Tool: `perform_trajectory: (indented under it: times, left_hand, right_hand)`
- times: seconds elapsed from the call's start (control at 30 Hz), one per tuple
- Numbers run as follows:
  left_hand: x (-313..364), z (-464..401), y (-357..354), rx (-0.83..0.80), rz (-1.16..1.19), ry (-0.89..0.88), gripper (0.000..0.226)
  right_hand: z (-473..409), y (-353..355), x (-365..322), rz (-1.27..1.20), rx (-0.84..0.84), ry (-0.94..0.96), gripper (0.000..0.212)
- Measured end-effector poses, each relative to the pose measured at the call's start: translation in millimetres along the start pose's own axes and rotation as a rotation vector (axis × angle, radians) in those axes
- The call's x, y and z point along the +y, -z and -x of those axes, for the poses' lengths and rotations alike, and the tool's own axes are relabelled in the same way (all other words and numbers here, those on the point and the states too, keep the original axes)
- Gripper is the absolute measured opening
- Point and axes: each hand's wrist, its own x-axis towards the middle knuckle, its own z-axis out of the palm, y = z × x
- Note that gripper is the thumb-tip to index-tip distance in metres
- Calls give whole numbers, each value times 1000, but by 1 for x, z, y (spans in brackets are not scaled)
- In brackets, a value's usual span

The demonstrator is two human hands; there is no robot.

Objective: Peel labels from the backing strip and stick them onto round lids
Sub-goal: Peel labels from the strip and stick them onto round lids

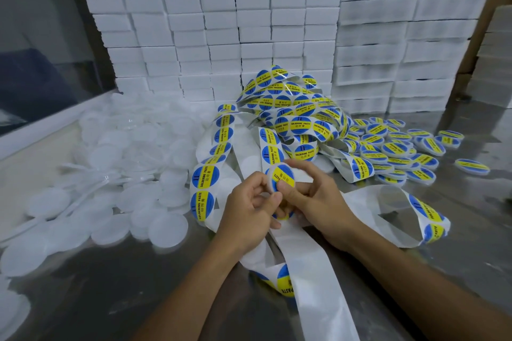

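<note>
A round white lid [280,176] with a blue and yellow label on its face is tilted up between both hands at the table's centre. My left hand [250,209] grips its lower left edge with curled fingers. My right hand [313,196] pinches it from the right, thumb pressing on the label. The white backing strip [313,266] runs under my hands toward me, with labels still on parts of it. A tangled heap of label strip [291,116] lies just behind.
Plain white lids [116,174] are piled on the left. Labelled lids [396,147] lie in a heap on the right. Stacks of white boxes [249,30] wall off the back. The table [138,285] is shiny metal.
</note>
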Motion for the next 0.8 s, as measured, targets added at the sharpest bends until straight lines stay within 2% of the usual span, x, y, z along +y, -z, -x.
perform_trajectory:
  times: [0.07,0.37,0.47,0.57,0.63,0.8]
  left_hand:
    - [1,0,1,21,13,7,8]
    - [-2,1,0,144,4,49,23]
    - [-6,0,2,228,-99,42,17]
    - [-8,1,4,294,-285,-10,27]
    - [-8,1,4,279,-349,-5,34]
    - [-6,-1,3,199,-285,26,30]
  right_hand:
    - [2,0,-1,11,-27,11,22]
    - [5,1,-2,120,-6,-6,28]
    - [4,2,-3,236,88,88,8]
    - [1,7,-10,277,194,173,11]
    - [0,14,-16,301,230,203,12]
    - [-8,45,-38,213,371,207,15]
